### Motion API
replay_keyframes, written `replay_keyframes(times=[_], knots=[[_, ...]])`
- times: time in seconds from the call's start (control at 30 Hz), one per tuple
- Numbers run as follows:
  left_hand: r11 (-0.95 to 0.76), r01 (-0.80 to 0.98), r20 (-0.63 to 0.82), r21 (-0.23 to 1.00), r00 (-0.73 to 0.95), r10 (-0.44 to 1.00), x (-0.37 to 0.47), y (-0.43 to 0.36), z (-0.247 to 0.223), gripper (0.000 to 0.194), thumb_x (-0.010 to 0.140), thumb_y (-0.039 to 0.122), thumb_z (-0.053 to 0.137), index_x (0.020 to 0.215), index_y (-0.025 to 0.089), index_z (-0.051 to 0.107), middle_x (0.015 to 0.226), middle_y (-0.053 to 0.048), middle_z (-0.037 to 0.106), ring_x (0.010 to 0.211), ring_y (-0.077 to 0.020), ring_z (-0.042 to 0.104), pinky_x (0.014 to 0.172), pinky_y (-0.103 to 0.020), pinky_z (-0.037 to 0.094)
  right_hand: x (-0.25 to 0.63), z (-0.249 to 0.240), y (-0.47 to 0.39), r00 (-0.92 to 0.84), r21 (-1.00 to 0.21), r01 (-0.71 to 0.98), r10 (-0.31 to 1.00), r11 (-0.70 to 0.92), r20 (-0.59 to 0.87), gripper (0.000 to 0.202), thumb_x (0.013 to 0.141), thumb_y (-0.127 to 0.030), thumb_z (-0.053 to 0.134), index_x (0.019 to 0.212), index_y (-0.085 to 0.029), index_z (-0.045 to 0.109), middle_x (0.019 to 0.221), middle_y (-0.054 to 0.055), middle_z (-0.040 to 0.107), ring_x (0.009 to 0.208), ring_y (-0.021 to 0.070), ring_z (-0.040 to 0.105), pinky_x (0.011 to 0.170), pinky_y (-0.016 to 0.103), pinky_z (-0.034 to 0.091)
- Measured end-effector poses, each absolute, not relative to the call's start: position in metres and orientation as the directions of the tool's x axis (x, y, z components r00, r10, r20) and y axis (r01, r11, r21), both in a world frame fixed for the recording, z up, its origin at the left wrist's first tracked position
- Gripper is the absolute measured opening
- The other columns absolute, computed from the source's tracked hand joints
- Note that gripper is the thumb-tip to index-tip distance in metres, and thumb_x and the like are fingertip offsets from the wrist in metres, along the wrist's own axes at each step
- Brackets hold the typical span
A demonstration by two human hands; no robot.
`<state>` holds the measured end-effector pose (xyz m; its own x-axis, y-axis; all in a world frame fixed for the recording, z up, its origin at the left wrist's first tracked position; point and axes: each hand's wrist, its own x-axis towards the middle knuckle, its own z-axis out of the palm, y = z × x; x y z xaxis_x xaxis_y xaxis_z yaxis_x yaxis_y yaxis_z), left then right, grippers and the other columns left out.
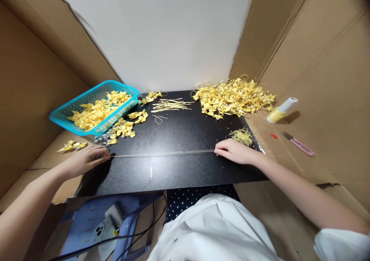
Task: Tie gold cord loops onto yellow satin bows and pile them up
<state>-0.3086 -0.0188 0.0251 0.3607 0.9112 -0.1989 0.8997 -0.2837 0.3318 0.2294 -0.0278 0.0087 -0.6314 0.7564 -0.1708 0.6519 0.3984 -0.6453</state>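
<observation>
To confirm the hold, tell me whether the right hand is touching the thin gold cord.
Touching: the head view shows the thin gold cord running straight into the right hand, no gap visible.

Bright white light, seemingly from overhead, pools as a hazy glare on the black counter (pixel 190 174), washing out part of the cord (pixel 162 154). A dark shadow lies beneath the left hand (pixel 92 159); a softer one falls beside the tube (pixel 287 105). The wall (pixel 162 33) is evenly lit, the left cardboard (pixel 31 56) dimmer, the stool (pixel 83 218) shaded. Wide-angle stretching bends the edges, and the upper right corner darkens to black. Fine detail is soft.
</observation>
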Motion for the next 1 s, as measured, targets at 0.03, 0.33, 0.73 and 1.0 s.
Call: replay_keyframes(times=[0.03, 0.33, 0.73, 1.0], knots=[[-0.313, 0.905, -0.189, 0.289, 0.374, 0.908, -0.310, -0.019, 0.026, 0.042, 0.087, 0.057, 0.045, 0.077, 0.022, 0.067, 0.081, -0.002, 0.067, 0.081, -0.0187, 0.054, 0.078, -0.026, 0.038, 0.229, 0.009, -0.028, -0.631, -0.644, 0.653, 0.756, 0.398, -0.173, 0.033, 0.094, -0.033, 0.042, 0.072, -0.018, 0.061, 0.075, 0.004, 0.067, 0.072, 0.0169, 0.060, 0.069, 0.027, 0.040], [-0.321, 0.946, -0.165, 0.036, 0.322, 0.932, -0.306, -0.032, 0.026, 0.038, 0.090, 0.047, 0.039, 0.087, 0.021, 0.067, 0.098, -0.009, 0.062, 0.093, -0.0245, 0.051, 0.085, -0.036, 0.039, 0.225, 0.004, -0.026, -0.650, -0.652, 0.653, 0.726, 0.384, -0.224, 0.041, 0.096, -0.047, 0.037, 0.073, -0.020, 0.057, 0.076, 0.003, 0.064, 0.073, 0.0187, 0.059, 0.071, 0.030, 0.041], [-0.396, 0.764, 0.096, 0.510, 0.407, 0.909, -0.169, -0.026, 0.070, 0.040, 0.087, 0.041, 0.055, 0.121, 0.020, 0.055, 0.127, -0.011, 0.057, 0.118, -0.0245, 0.052, 0.099, -0.040, 0.043, 0.207, 0.029, -0.016, -0.708, -0.669, 0.595, 0.684, 0.445, -0.176, 0.039, 0.096, -0.042, 0.038, 0.071, -0.018, 0.056, 0.073, 0.003, 0.063, 0.070, 0.0168, 0.057, 0.068, 0.028, 0.039], [-0.032, 0.217, -0.155, 0.976, 0.784, 0.601, 0.007, 0.005, 0.008, 0.039, 0.089, 0.049, 0.053, 0.098, 0.012, 0.061, 0.087, -0.008, 0.067, 0.076, -0.0150, 0.062, 0.071, -0.028, 0.049, 0.204, 0.040, 0.005, -0.707, -0.750, 0.544, 0.687, 0.375, -0.169, 0.031, 0.092, -0.033, 0.046, 0.074, -0.015, 0.063, 0.072, 0.001, 0.063, 0.066, 0.0124, 0.053, 0.063, 0.023, 0.037]])
